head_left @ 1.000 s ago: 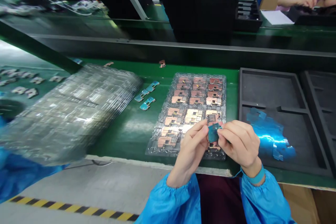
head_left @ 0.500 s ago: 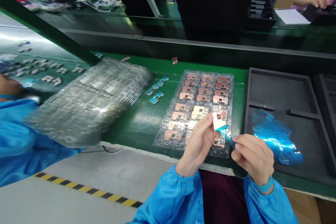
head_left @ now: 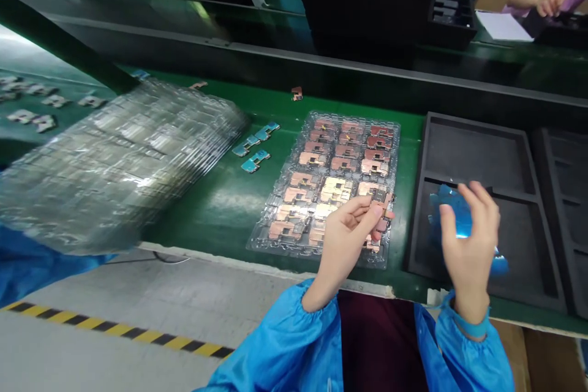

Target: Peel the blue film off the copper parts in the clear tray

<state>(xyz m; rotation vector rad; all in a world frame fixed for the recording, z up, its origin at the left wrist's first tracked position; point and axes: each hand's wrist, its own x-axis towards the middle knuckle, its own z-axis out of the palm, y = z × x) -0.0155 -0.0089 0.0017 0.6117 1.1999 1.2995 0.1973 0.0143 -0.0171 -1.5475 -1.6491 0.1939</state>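
Holding a small circuit board (head_left: 379, 201) pinched in the left hand (head_left: 344, 251), above a clear tray (head_left: 260, 244).
The right hand (head_left: 469, 245) hangs open over blue film scraps (head_left: 452, 211) in a black foam tray (head_left: 478, 153). Copper-coloured boards fill most pockets; a stack of clear trays (head_left: 119, 165) lies farther left, beside the green belt (head_left: 220, 214).

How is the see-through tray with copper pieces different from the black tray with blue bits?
The see-through plastic tray is clear and shiny, while the black foam tray is dark and dull. The plastic tray holds copper pieces in neat rows; the black tray holds a loose pile of blue film. Both trays sit on the green work surface.
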